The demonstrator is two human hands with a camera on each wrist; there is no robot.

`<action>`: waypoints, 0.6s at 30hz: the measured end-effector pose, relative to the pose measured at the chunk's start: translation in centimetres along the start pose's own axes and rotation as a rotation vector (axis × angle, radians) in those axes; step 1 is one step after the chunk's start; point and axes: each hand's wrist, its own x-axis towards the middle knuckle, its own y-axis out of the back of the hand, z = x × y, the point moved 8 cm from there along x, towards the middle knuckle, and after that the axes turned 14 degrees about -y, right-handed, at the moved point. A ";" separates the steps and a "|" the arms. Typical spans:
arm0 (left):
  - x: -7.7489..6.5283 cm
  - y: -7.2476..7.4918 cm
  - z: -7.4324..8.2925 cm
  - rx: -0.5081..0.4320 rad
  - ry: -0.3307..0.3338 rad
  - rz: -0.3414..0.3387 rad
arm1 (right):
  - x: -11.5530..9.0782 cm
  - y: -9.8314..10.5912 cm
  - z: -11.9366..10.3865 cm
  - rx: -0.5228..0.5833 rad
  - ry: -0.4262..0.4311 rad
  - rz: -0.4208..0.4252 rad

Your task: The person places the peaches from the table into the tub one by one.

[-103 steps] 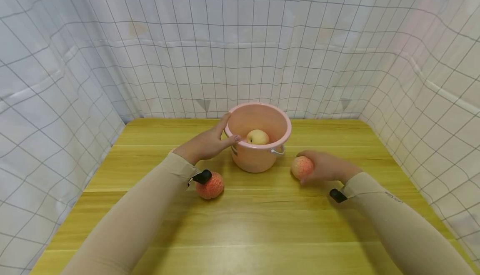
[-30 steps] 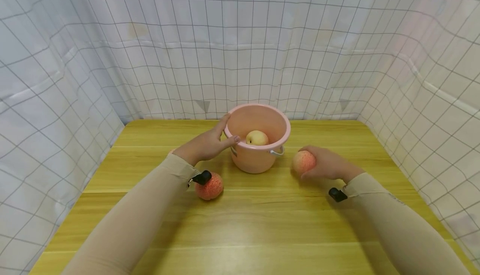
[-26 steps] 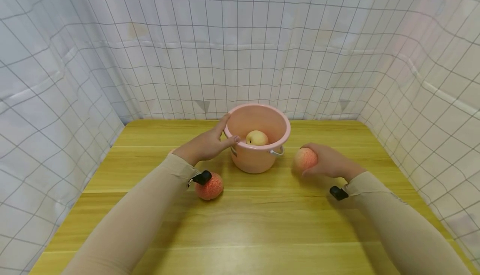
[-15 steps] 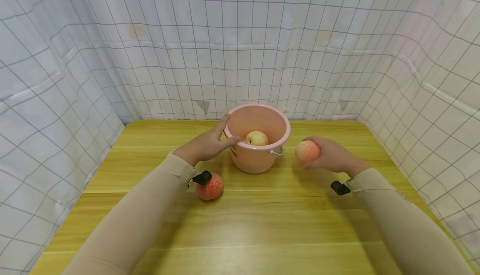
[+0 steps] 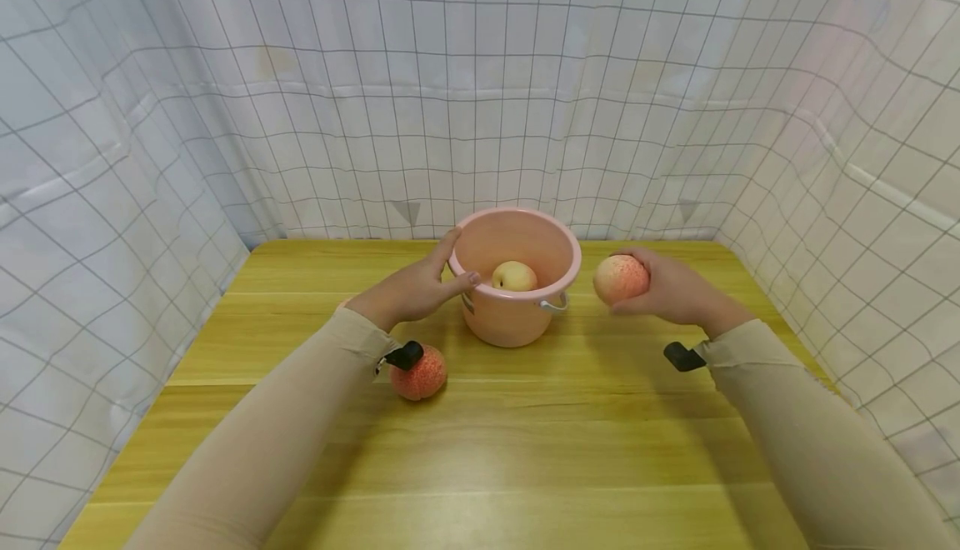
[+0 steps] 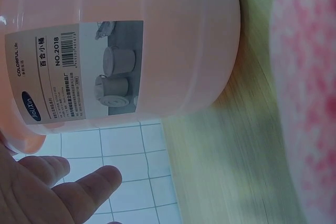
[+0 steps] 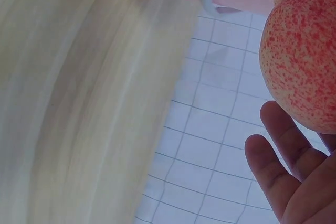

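A pink bucket [image 5: 504, 318] stands upright near the back middle of the table, a pale yellow peach [image 5: 514, 276] inside it. My left hand [image 5: 408, 289] grips the bucket's left rim, its thumb on the near edge. In the left wrist view a paper label [image 6: 73, 72] shows on the bucket wall [image 6: 184, 40]. Right of the bucket, my right hand [image 5: 671, 287] holds a pale and red speckled peach [image 5: 621, 279] above the table. The right wrist view shows that peach [image 7: 302, 56] close up, two fingers [image 7: 268, 166] extended below it.
A redder peach [image 5: 420, 373] lies on the wooden table [image 5: 510, 458] beneath my left wrist. A sliver of something pinkish [image 5: 344, 302] peeks out behind the left cuff. White grid-patterned curtain [image 5: 510, 100] encloses the back and both sides.
My right hand has lifted the peach off the table, moving it up and slightly to the right. The left hand and the bucket have stayed in place.
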 end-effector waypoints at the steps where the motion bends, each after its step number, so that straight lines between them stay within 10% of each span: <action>1: 0.0 0.0 0.0 0.001 -0.002 -0.001 | 0.1 0.1 -0.2 0.010 0.004 -0.003; 18: -0.1 0.0 0.3 -0.005 -0.010 -0.005 | 0.8 2.1 -2.7 0.061 0.028 0.017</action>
